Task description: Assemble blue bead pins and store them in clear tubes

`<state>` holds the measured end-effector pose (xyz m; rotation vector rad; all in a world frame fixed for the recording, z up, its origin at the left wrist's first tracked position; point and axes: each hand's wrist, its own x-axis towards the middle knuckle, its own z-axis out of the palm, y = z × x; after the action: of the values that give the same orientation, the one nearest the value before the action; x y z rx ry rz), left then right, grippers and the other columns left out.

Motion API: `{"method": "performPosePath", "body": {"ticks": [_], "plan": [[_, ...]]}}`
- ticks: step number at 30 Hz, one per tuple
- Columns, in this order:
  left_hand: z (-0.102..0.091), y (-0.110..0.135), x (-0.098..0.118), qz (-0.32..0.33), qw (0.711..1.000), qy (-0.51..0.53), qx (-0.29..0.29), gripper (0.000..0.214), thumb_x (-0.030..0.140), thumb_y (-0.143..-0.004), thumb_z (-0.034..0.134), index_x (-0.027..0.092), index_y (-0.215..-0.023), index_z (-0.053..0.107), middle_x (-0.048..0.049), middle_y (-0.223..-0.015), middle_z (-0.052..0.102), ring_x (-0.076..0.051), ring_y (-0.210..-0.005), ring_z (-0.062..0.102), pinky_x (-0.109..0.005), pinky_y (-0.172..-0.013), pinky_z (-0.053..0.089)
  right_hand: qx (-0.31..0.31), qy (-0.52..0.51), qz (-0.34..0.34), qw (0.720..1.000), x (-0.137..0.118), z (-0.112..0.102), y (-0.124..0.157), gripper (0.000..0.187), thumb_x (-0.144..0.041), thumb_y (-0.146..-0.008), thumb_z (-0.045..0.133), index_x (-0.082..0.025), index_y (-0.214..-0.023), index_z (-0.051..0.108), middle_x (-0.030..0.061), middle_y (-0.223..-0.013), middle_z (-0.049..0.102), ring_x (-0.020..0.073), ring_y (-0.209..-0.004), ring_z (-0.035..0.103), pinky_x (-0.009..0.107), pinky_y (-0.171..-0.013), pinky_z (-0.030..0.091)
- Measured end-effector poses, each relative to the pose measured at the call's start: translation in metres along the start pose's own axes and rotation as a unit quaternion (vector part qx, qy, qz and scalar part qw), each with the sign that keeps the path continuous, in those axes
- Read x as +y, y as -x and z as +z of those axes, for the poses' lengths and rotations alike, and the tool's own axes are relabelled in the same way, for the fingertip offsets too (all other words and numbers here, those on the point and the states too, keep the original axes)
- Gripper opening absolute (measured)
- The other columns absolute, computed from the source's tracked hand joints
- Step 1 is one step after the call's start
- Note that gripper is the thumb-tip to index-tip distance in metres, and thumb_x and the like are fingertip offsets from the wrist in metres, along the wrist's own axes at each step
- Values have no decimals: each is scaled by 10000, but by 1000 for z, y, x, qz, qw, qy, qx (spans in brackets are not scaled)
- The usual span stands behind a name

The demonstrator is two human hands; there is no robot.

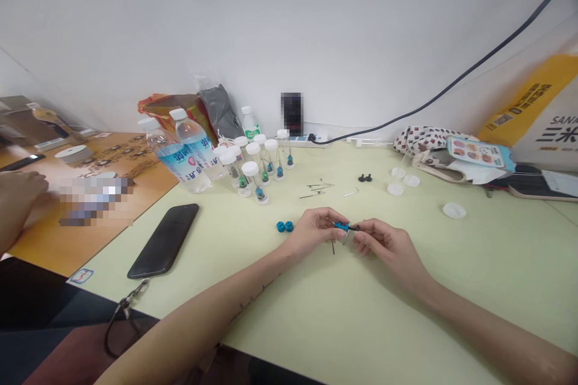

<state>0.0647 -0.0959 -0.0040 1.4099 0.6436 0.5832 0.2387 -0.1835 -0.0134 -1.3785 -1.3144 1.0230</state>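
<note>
My left hand [311, 230] and my right hand [383, 245] meet over the pale green table [406, 307], fingers pinched together on a small blue part [342, 226] with a thin dark pin sticking out toward the right hand. A thin metal pin [333, 246] hangs below the left fingers. Two blue round pieces [284, 226] lie just left of my left hand. Several thin metal pins [318, 189] rest on the table beyond my hands.
Several clear vials with white caps [255, 171], two water bottles [180, 153], a black phone [165, 239], loose white caps [454, 210], a small black part [365, 178] and a patterned pouch [428, 138]. Another person's hand [18, 195] rests on the wooden table at left.
</note>
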Motion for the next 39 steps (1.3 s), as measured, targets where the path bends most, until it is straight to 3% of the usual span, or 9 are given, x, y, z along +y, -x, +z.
{"method": "performPosePath", "body": {"ticks": [11, 18, 39], "plan": [[0, -1, -2, 3, 1000, 1, 1, 314, 311, -662, 715, 132, -908, 637, -81, -849, 636, -152, -747, 582, -279, -676, 447, -2, 11, -3, 1000, -1, 1, 1, 314, -474, -816, 535, -182, -891, 621, 22, -687, 629, 163, -646, 583, 283, -609, 474], [1, 0, 2, 22, 999, 45, 10, 336, 226, -614, 752, 131, -911, 627, -83, -878, 628, -175, -848, 584, -296, -758, 452, 0, 10, -6, 1000, 0, 1, -1, 316, -473, -808, 548, -183, -910, 623, 23, -687, 633, 160, -639, 584, 279, -602, 482], [3, 0, 2, 20, 997, 75, 17, 274, 297, -647, 728, 140, -861, 658, -45, -789, 641, -138, -742, 583, -271, -734, 425, -5, 9, -6, 1000, 0, 1, -1, 307, -485, -810, 540, -188, -841, 610, 7, -656, 613, 154, -627, 576, 270, -592, 458]]}}
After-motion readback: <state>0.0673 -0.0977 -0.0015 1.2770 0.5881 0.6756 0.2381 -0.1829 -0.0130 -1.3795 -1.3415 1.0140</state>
